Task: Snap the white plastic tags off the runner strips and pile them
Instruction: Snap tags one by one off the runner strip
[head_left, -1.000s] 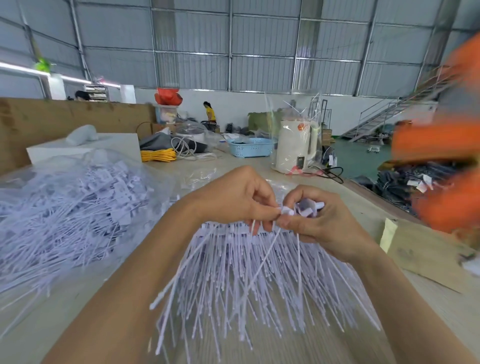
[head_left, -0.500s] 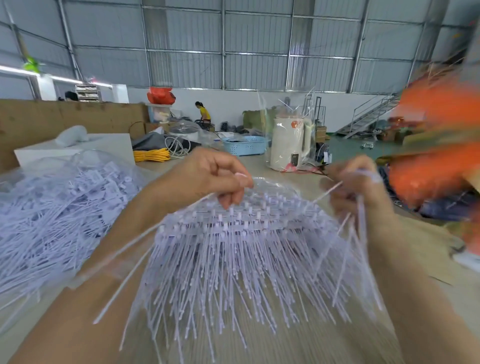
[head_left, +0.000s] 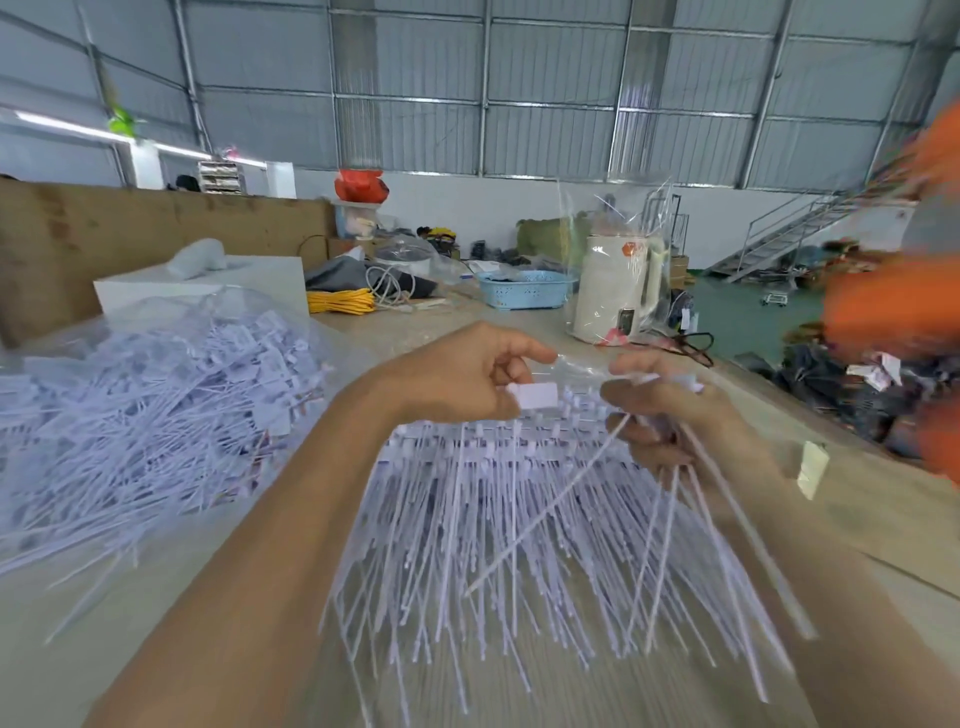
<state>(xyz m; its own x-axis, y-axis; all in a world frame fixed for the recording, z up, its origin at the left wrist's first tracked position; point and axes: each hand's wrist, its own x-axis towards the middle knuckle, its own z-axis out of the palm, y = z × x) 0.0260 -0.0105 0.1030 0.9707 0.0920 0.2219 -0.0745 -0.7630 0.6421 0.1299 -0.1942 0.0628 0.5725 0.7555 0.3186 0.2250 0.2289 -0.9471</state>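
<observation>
Over the table (head_left: 519, 322), left hand (head_left: 457, 379) pinches a tag (head_left: 537, 396) (white); right hand (head_left: 660, 410) grips loose tags (head_left: 675, 499).

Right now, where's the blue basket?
In the head view the blue basket sits at the far end of the table, right of centre, just left of the bagged white kettle and right of the yellow cable coil.

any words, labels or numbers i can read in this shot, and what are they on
No text can be read anywhere.
Orange mark on the white kettle: too blurred to read.
Small dark panel low on the kettle: too small to read.
Flat tag at the left hand: blank on the side that shows.
Loose tags in the pile: marks, if any, are too small and blurred.
</observation>
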